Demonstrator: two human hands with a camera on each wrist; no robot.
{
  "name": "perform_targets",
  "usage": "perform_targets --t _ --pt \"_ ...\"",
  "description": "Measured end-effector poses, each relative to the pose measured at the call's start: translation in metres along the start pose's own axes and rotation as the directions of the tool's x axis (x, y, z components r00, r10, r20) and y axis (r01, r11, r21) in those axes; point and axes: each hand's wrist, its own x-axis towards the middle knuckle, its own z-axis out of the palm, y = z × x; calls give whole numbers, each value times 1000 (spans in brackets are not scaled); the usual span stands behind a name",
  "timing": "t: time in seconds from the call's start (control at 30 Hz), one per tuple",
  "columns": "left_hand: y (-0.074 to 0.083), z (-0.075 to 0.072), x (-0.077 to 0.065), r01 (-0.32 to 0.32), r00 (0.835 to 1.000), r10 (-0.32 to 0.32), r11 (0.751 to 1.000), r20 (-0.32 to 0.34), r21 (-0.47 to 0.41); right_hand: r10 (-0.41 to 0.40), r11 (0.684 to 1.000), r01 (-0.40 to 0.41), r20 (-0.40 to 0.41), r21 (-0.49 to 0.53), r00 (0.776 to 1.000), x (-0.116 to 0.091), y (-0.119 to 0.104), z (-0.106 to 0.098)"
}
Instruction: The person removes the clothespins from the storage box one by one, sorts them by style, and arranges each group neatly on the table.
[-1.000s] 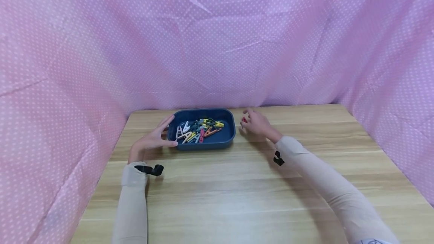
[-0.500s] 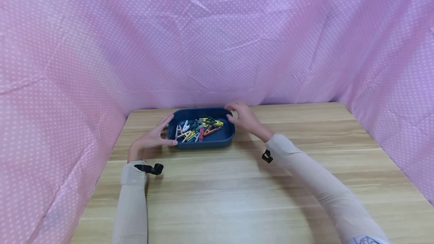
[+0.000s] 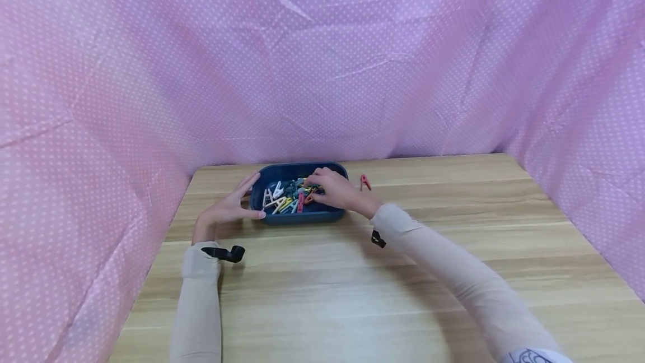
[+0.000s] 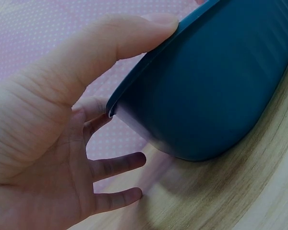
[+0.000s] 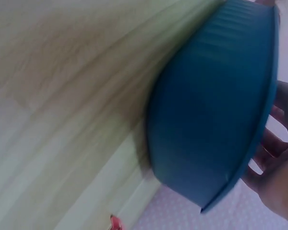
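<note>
Pale wood-grain desk [image 3: 312, 290]: one; dark-blue, round-cornered plastic tub [image 3: 302, 219]: one; red plastic clip [image 3: 365, 182] outside the tub: one; multicoloured plastic clips [image 3: 300, 202] inside the tub: at least seven, overlapping, exact total unreadable; bare left hand [image 3: 227, 208]: one; bare right hand [image 3: 336, 189]: one; beige sleeves [image 3: 196, 301]: two.

Three views share one blue tub [image 3: 302, 218]
From the head, one looks forward and down across the surface [image 3: 322, 284]; the tilted wrist cameras face the tub's outer wall close up, from left and right.
</note>
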Motion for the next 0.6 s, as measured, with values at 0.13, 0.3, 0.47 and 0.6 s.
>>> perform_targets --t 0.13,0.3,0.47,0.6 --pt "2 0 -1 4 1000 -3 1000 -11 18 -8 999 9 39 -34 999 6 -3 7" --pt "0 0 -1 17 1000 -17 999 -17 40 -4 997 7 43 -80 999 11 -1 16" --pt "-2 0 -1 24 1000 -23 999 -15 23 17 995 -10 61 -104 998 14 1 22" --pt "-3 0 -1 25 1000 -25 1000 -17 14 34 993 -26 64 -118 997 16 1 25"
